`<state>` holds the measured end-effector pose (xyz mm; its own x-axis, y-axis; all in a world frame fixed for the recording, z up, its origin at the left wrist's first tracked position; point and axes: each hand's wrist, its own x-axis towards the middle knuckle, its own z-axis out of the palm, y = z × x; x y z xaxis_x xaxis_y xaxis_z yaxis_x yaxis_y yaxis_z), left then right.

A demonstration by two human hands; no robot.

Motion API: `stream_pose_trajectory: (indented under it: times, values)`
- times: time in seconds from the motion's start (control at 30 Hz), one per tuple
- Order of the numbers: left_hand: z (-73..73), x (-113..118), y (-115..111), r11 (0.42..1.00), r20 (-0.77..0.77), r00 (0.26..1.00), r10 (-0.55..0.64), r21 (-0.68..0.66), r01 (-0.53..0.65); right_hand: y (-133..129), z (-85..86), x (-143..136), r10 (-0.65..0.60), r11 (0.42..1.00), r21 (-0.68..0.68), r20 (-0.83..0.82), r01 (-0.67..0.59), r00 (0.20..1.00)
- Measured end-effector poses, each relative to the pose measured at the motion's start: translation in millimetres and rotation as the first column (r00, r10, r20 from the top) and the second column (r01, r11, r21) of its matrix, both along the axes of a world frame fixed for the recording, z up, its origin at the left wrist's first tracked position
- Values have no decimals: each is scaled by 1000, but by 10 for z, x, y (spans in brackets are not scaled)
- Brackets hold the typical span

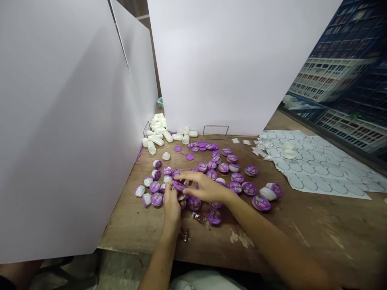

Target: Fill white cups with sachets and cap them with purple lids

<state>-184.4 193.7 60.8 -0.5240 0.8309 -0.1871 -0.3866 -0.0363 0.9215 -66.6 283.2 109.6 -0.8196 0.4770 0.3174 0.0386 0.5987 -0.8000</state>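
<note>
Above the middle of the wooden table, my left hand [172, 204] is closed round a small cup with a purple lid [179, 185], seen edge-on. My right hand [206, 187] reaches in from the right, its fingers curled over the same lid; its thumb is at the lid's near side. The fingers partly hide the cup. Many small white cups with printed purple lids [156, 199] lie around both hands, some upright and some tipped over. Just below the hands rests a dark red, shiny packet [200, 218], with another dark red packet [184, 234] nearer the table edge.
White open cups [155, 140], several nested in stacks, are piled at the back left. Loose purple lids [202, 144] lie behind the filled group. Small clear packets [259, 150] and a sheet printed with circles [320, 169] are at the right. White panels [217, 68] stand behind and left.
</note>
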Motion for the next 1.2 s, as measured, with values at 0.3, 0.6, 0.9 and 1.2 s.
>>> stream_pose_trajectory:
  times: [0.3,0.6,0.9,1.2]
  values:
    - [70,185,17,997,277,958,-71,58,57,-506,-223,147,-240,932,263,-67,250,968]
    - [118,377,-17,978,80,975,-208,30,206,-588,-459,181,-589,757,209,-190,619,785]
    - [202,472,-68,979,-275,959,65,203,-8,-631,-395,181,-635,697,181,-294,694,714]
    - [245,369,-4,974,-326,936,131,219,-60,-521,-346,89,-517,802,165,-288,573,806]
